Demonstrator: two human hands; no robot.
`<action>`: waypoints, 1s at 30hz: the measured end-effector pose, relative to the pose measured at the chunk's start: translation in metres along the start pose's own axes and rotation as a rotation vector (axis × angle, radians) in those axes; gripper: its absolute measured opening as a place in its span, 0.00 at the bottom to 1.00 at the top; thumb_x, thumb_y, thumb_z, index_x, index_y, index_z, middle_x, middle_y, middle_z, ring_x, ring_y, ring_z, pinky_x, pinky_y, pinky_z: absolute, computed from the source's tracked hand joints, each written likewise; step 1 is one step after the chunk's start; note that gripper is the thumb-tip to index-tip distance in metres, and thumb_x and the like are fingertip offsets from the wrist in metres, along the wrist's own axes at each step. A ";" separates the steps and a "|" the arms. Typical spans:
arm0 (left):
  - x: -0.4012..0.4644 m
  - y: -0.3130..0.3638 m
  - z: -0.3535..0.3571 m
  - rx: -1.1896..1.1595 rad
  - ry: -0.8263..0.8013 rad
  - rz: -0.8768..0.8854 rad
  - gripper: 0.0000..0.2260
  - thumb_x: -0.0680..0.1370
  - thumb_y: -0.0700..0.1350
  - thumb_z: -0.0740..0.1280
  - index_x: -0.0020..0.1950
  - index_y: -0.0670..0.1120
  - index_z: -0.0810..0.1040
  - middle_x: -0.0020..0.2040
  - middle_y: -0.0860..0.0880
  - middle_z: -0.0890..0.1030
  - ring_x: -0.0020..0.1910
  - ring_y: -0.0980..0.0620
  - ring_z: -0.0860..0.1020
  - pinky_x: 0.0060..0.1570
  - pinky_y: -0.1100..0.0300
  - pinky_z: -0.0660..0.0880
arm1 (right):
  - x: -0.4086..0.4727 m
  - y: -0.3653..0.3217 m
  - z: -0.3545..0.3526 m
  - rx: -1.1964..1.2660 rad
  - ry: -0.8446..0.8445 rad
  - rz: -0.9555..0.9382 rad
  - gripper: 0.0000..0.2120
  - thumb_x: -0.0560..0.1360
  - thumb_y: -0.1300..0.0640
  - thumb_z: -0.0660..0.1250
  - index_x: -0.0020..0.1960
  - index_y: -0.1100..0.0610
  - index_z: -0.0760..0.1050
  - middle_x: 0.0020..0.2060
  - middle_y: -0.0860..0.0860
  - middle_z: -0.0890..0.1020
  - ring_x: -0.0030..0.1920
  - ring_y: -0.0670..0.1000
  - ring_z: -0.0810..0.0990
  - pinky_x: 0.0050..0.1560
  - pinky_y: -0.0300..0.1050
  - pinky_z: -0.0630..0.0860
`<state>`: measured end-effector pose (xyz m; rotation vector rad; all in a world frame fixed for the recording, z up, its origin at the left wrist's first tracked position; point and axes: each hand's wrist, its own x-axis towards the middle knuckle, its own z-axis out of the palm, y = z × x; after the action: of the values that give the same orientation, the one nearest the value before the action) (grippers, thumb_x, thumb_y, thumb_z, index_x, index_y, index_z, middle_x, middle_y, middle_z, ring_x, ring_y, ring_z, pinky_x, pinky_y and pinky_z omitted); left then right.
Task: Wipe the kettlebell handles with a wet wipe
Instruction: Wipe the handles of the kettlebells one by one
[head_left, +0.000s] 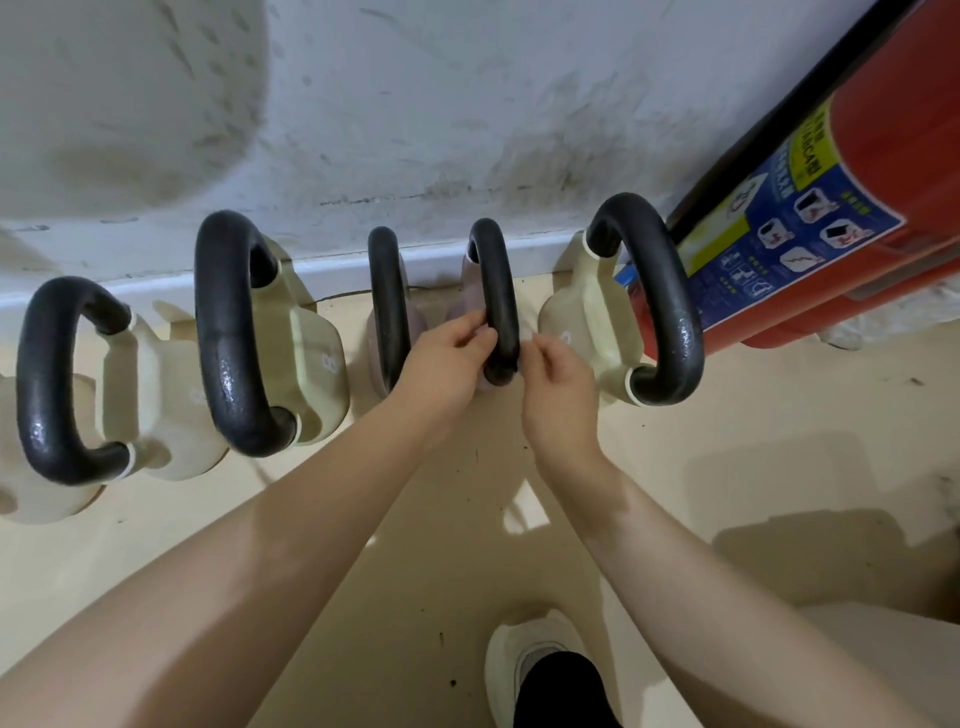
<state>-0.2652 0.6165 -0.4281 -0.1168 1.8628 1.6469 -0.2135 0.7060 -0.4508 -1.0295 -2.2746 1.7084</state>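
Five kettlebells stand in a row along the wall, all with black handles. Both hands are at the fourth one, a small pinkish kettlebell (467, 291), low on its handle (496, 291). My left hand (449, 353) pinches at the handle's left side. My right hand (556, 374) pinches at its right side, where a pale scrap of wet wipe (528, 335) shows by the fingertips. The rest of the wipe is hidden behind the handle and fingers. A second small pinkish kettlebell (387, 306) stands just left of it.
Cream kettlebells stand at the far left (52, 379), left of centre (234, 332) and right (649, 296). A red fire extinguisher (831, 197) leans against the wall at the right. My shoe (535, 660) is on the beige floor below.
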 end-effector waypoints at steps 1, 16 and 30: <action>0.001 0.001 0.000 -0.012 0.006 -0.009 0.15 0.80 0.41 0.59 0.66 0.50 0.73 0.59 0.47 0.79 0.59 0.51 0.77 0.64 0.57 0.71 | -0.006 0.003 -0.002 0.026 -0.002 0.019 0.12 0.79 0.55 0.60 0.39 0.55 0.77 0.31 0.46 0.77 0.35 0.44 0.73 0.42 0.42 0.70; -0.004 0.007 0.000 0.091 0.008 -0.037 0.15 0.79 0.44 0.61 0.66 0.49 0.72 0.55 0.50 0.80 0.55 0.53 0.77 0.57 0.60 0.72 | -0.004 -0.002 -0.016 0.071 0.083 0.033 0.11 0.79 0.55 0.60 0.40 0.58 0.74 0.32 0.49 0.74 0.34 0.45 0.72 0.42 0.46 0.75; -0.046 0.056 0.009 0.266 -0.294 0.209 0.13 0.72 0.53 0.70 0.54 0.55 0.73 0.40 0.47 0.76 0.38 0.53 0.76 0.40 0.61 0.73 | -0.029 -0.052 -0.078 0.526 -0.387 0.087 0.10 0.78 0.63 0.58 0.57 0.61 0.75 0.48 0.57 0.82 0.50 0.56 0.78 0.50 0.45 0.73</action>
<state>-0.2511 0.6207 -0.3562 0.4229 1.8892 1.4394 -0.1778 0.7448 -0.3681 -0.7386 -1.7910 2.5341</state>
